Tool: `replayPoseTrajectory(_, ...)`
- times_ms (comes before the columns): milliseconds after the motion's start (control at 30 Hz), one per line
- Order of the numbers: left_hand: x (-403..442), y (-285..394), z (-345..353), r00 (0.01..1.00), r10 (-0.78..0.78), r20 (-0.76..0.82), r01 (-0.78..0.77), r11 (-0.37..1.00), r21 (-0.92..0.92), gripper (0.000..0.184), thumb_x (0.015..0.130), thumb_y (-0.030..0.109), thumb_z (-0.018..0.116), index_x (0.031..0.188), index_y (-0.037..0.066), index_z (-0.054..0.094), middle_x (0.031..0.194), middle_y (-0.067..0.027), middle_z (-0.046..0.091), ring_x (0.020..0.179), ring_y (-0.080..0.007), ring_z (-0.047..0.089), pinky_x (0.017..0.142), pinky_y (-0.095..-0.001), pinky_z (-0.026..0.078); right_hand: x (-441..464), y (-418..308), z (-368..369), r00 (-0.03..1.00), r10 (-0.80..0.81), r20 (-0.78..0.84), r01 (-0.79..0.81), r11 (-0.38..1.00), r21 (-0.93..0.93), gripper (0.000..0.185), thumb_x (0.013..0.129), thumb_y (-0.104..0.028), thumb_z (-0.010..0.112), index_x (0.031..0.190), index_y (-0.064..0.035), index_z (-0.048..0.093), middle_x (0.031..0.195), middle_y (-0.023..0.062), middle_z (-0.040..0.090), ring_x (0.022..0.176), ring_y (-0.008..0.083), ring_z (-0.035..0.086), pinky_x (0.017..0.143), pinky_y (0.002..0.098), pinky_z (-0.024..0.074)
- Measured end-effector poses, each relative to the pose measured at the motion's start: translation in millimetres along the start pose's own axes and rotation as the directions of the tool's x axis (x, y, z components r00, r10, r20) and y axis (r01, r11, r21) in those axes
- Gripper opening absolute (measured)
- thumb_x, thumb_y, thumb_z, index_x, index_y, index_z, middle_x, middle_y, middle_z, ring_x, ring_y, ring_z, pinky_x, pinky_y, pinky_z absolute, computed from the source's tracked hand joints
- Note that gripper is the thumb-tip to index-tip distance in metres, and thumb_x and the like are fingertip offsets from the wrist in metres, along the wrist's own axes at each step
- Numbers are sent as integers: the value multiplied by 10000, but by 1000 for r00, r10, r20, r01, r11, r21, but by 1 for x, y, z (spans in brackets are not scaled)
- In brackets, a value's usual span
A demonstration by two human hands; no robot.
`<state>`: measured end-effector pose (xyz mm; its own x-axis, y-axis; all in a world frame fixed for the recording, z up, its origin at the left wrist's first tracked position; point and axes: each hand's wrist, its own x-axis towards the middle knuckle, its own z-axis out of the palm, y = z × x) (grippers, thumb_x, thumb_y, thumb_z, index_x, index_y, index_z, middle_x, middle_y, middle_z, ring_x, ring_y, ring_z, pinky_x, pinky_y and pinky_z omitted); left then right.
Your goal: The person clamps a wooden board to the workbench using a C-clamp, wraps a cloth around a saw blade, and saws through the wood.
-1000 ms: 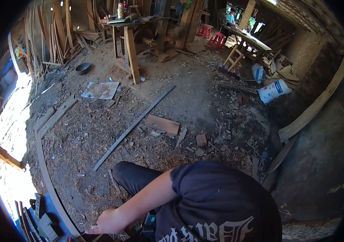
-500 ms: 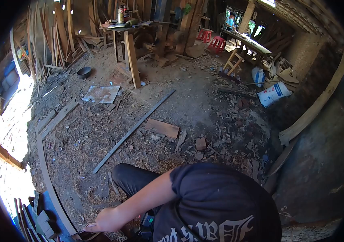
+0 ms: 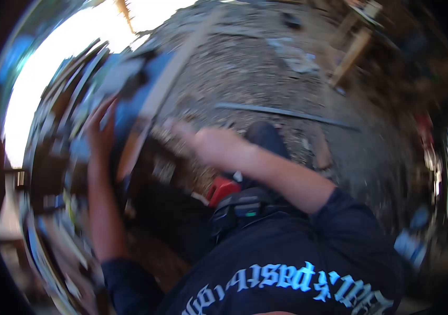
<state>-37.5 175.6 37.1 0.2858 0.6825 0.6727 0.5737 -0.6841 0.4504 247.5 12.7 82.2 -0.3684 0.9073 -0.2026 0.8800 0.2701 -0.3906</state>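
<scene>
Motion blurs much of the view. At the left, my left hand is raised with thumb and fingers apart, beside a blue surface and a grey blocky object. A long wooden strip runs between my two hands. My right hand is to the right of the strip, over the chip-covered ground; its fingers are smeared, and anything in them is unclear. Close to my lap is a red object of a kind I cannot make out.
A long narrow grey bar lies on the littered ground beyond my knee. Several dark strips stand at the left. A wooden-legged table is at the upper right, and a white-and-blue sack at the lower right.
My view has swung left and down, so the blue surface and strips now show more fully. My left hand and the red object have come into view. My right hand appears farther from the strip.
</scene>
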Motion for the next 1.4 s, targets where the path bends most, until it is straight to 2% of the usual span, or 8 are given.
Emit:
replayPoseTrajectory(100,2,6,-3,999,2,-48,-4,999,-50,224,999,212,691,1174,97,768,1099,-134,767,1034,-296,736,903,-366,554,18,10,20,985,-83,-154,81,996,-24,891,876,5,531,1648,-236,158,882,270,706,806,440,713,688,552,560)
replayPoseTrajectory(167,3,3,-6,998,31,-55,-30,999,17,238,1031,219,647,1202,98,759,1122,-120,769,988,-249,741,853,-356,572,-5,18,35,973,-114,-202,113,993,-14,875,897,-3,524,1655,-223,147,855,291,695,778,452,704,687,562,541)
replayPoseTrajectory(300,1,-2,-2,996,-24,-82,25,1000,17,291,1012,343,656,1143,113,776,1092,-128,763,1023,-311,722,892,-401,564,-26,25,49,950,-139,-280,141,990,-14,769,976,-64,528,1651,-157,172,781,304,668,741,478,678,686,583,514)
replayPoseTrajectory(800,0,-3,8,999,3,-45,-3,1000,-7,232,1015,251,653,1140,92,768,1053,-131,760,1002,-321,709,894,-403,554,42,21,43,908,-265,-325,294,955,41,682,1020,-62,489,1638,-110,206,975,337,680,828,504,683,696,589,476)
replayPoseTrajectory(1033,2,-6,1,946,35,-323,23,985,173,301,1043,282,617,1260,95,709,1339,-126,648,1236,-316,629,1022,-416,510,13,36,67,868,-305,-392,355,933,58,726,1004,-40,496,1646,-76,157,926,339,685,799,497,686,683,574,506)
replayPoseTrajectory(1100,6,-6,0,937,85,-340,-9,976,218,298,1053,260,598,1289,103,690,1339,-121,644,1215,-290,636,1014,-394,504,13,29,62,921,-232,-312,286,948,141,684,1013,19,459,1635,-34,179,1422,306,569,1183,468,637,909,499,541)
replayPoseTrajectory(1233,5,18,3,924,-88,-373,112,993,41,473,1066,331,471,1347,-34,583,1280,-227,606,1127,-359,637,962,-438,521,53,6,34,988,-77,-137,86,994,67,696,1010,27,467,1637,-28,171,1415,306,576,1124,456,673,869,500,560)
replayPoseTrajectory(1400,0,28,0,901,-212,-379,174,976,-131,497,1078,347,458,1347,-57,565,1251,-239,606,1118,-335,637,935,-419,526,12,33,69,904,-230,-359,298,943,147,705,1001,9,488,1635,-39,184,1325,315,626,1003,486,689,811,528,555)
